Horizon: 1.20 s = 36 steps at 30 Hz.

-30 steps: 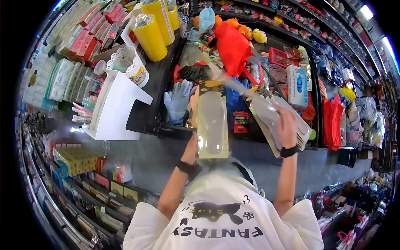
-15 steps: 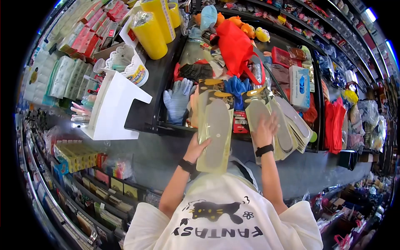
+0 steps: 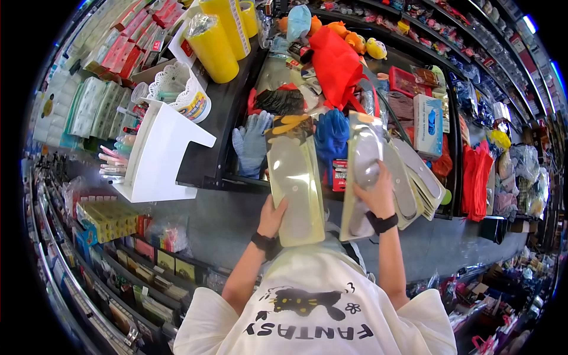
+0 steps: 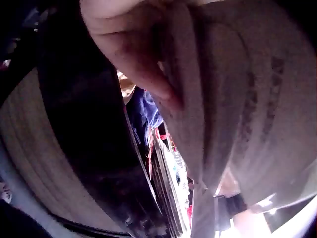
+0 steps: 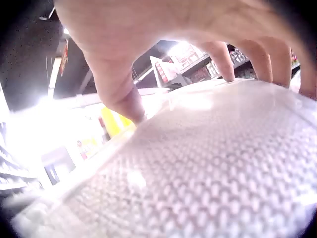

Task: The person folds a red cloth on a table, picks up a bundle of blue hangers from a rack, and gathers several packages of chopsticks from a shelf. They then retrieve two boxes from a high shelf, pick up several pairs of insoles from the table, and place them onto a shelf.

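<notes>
Nearest is the white shirt (image 3: 319, 310), its lower part cut off by the frame. Before it, the left hand (image 3: 272, 218) pinches the left pack (image 3: 296, 189) at its near left part: the thumb lies on the front, while the other fingers are hidden behind. The left wrist view is dark and blurred; it shows layers at the edge, but I cannot count them.

The right hand (image 3: 377, 190) grips the right pack (image 3: 362, 157) across its width, with the thumb at the left edge and the fingertips at the right one. In the right wrist view, bright light washes out the background, and only part of the pack fits in.

Both packs are raised in front of the display, well apart from each other. Their long axes run away from the person, with the printed ends far; these ends stand wider apart than the near ends. Glare hides some of the grey soles.

To the right, more packs (image 3: 414, 183) lie fanned and overlapping. Between the held packs are a blue glove (image 3: 331, 139) and a red card (image 3: 339, 173), whose print is too small to read. Farther is a red bag (image 3: 336, 65); the distant shelves (image 3: 438, 35) are hard to make out.
</notes>
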Each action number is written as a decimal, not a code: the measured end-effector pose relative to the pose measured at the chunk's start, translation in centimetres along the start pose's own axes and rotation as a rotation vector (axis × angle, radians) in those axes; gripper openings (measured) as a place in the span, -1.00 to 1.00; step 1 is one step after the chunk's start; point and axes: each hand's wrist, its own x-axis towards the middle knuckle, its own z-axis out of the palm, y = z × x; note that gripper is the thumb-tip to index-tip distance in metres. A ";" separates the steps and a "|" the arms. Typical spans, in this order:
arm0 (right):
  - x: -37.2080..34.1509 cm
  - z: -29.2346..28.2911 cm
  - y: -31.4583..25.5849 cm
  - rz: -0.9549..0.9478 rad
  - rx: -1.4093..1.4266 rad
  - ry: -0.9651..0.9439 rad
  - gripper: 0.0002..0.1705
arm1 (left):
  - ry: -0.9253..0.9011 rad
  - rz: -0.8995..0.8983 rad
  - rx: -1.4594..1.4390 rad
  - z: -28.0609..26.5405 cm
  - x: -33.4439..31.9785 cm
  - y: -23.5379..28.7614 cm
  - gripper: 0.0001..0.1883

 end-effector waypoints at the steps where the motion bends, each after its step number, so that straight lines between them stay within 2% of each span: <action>1: 0.5 0.3 -1.6 -0.038 0.178 -0.074 -0.09 | 0.024 0.016 0.046 0.3 0.2 0.2 -0.61; 3: 0.7 2.4 -3.9 -0.163 0.163 -0.117 -0.08 | 0.027 -0.069 0.118 0.4 1.4 -0.6 -0.59; 4: 0.8 3.1 -4.8 -0.138 0.044 -0.174 -0.10 | 0.027 -0.110 0.155 0.6 1.8 -0.5 -0.58; 5: 0.8 3.5 -5.2 -0.113 -0.074 -0.229 -0.12 | 0.021 -0.150 -0.068 0.8 1.9 -0.4 -0.58; 7: 1.8 3.2 -3.9 -0.037 -0.210 -0.152 -0.11 | 0.006 -0.225 -0.513 1.3 1.9 0.5 -0.58; 8: 2.4 1.7 -3.2 0.140 -0.288 -0.240 -0.10 | -0.020 -0.263 -0.621 1.0 2.2 -0.1 -0.52; 9: 2.7 1.3 -1.3 0.283 -0.496 -0.245 -0.09 | -0.015 -0.233 -0.497 1.1 2.0 0.6 -0.53; 10: 2.3 1.4 1.4 0.266 -0.647 -0.060 -0.03 | -0.011 -0.204 -0.374 1.5 1.5 2.0 -0.52; 12: 2.2 -0.1 4.2 0.329 -0.728 -0.059 0.06 | -0.003 -0.124 -0.175 1.8 1.2 2.1 -0.51; 14: 2.2 -0.8 6.5 0.363 -0.632 -0.091 0.10 | 0.010 -0.010 -0.020 1.7 1.8 0.5 -0.48; 16: 2.2 -1.2 6.3 0.365 -0.559 -0.106 0.13 | 0.009 -0.005 -0.028 1.4 2.2 -0.4 -0.45; 19: 2.5 -1.7 4.9 0.398 -0.547 -0.160 0.07 | 0.017 0.023 0.012 1.3 2.4 -1.3 -0.44; 22: 2.0 -1.1 3.3 0.292 -0.670 -0.037 -0.04 | 0.008 0.077 0.049 0.9 1.9 -0.9 -0.44; 24: 1.2 0.8 2.3 -0.020 -0.546 0.017 -0.14 | 0.002 0.095 0.051 0.8 1.3 -0.4 -0.45; 26: 0.9 1.3 -1.7 -0.146 0.085 -0.316 -0.17 | -0.012 0.097 0.045 0.6 1.0 -0.1 -0.44; 27: 0.4 3.4 -2.0 -0.253 0.222 -0.334 -0.21 | -0.025 0.117 0.069 0.5 0.7 0.4 -0.44; 29: -0.2 5.5 -3.8 -0.083 0.465 -0.548 -0.10 | -0.045 0.158 0.123 0.0 -0.1 1.5 -0.42; 32: 0.8 7.9 -5.1 -0.080 0.871 -0.587 -0.22 | -0.025 0.319 0.296 -0.7 -0.5 2.5 -0.41; 34: 2.1 5.9 -8.3 -0.017 1.103 -0.634 -0.29 | 0.046 0.373 0.215 -0.6 0.0 3.7 -0.41; 36: 2.9 6.2 -9.1 -0.150 1.093 -0.496 -0.34 | 0.099 0.478 0.181 -0.4 1.0 6.7 -0.43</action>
